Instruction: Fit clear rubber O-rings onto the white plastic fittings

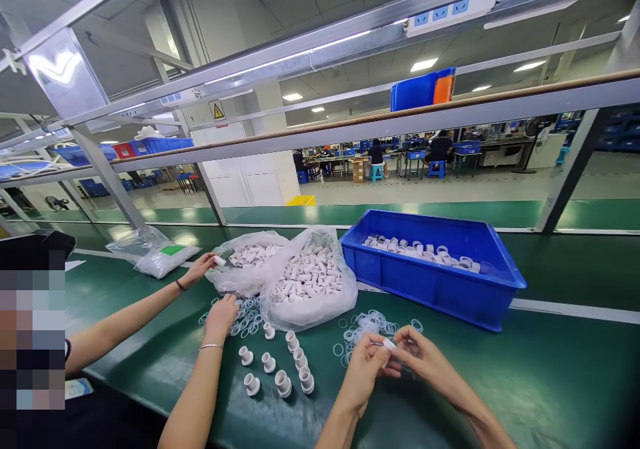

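Observation:
My left hand and my right hand meet just above the green table, both pinched on one small white plastic fitting. A loose heap of clear rubber rings lies right behind my fingers. Several white fittings stand upright on the table to the left of my left hand. Whether a ring is also in my fingers I cannot make out.
A co-worker's two hands work at the left, one holding a white piece at an open bag. A second bag of white fittings lies centre. A blue crate with fittings stands at right. A flat clear bag lies far left.

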Motion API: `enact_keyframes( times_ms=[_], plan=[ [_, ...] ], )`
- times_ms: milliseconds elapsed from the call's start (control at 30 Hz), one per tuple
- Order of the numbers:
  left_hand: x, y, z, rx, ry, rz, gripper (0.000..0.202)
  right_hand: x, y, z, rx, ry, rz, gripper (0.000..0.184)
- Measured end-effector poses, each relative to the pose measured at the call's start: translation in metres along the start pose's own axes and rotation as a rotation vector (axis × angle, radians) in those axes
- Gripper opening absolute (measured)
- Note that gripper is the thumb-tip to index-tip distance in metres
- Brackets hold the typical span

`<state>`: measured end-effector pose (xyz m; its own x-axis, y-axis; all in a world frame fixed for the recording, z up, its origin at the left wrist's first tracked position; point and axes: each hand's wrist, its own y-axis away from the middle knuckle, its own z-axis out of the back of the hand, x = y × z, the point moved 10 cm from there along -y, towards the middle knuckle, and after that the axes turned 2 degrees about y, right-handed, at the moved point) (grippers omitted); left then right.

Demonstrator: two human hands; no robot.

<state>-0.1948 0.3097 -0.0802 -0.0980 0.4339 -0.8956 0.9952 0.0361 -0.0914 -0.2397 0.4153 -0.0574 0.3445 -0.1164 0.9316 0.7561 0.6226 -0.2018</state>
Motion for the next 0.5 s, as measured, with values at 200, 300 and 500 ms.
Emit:
enact_keyframes(
  times_ms=[200,300,500],
  plan=[
    [0.017,0.002,-0.012,0.108,0.216,0.094,0.047,0.009,0.008,-0.014,0.156,-0.237,-0.064,0.042],
    [0.014,0.008,-0.022,0.189,0.284,0.126,0.042,0.006,0.008,-0.014,0.163,-0.184,-0.065,0.043],
    [-0.070,0.017,0.003,0.131,-0.696,-0.031,0.030,-0.015,-0.001,-0.005,0.048,0.106,-0.064,0.044]
  ],
)
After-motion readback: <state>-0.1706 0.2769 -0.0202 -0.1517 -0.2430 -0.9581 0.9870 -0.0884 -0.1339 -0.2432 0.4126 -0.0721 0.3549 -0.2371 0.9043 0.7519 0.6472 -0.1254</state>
